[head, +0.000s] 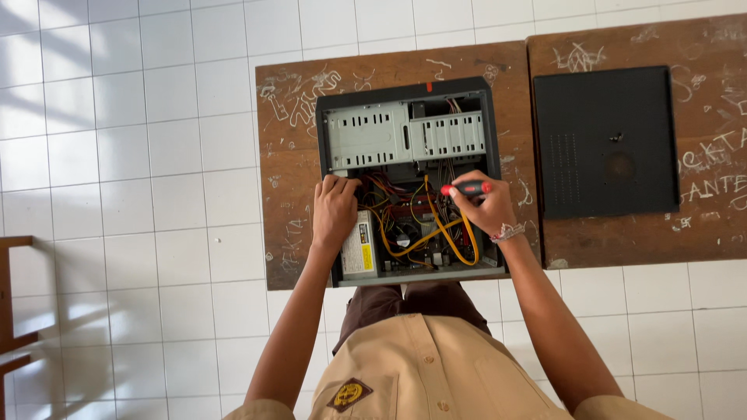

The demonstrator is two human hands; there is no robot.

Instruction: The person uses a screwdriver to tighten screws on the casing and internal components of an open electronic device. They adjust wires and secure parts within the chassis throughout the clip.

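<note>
Both our hands are in the open computer case [331, 140]: our left hand [334, 214] lies loosely on the power supply [359, 250], our right hand [484, 208] grips a red-handled screwdriver [467, 188].

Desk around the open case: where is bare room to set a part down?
Bare wood lies left of the case, to the desk edge, and in a narrow strip between case and black side panel. Inside is crowded: cables, left hand, and right hand holding a screwdriver.
</note>
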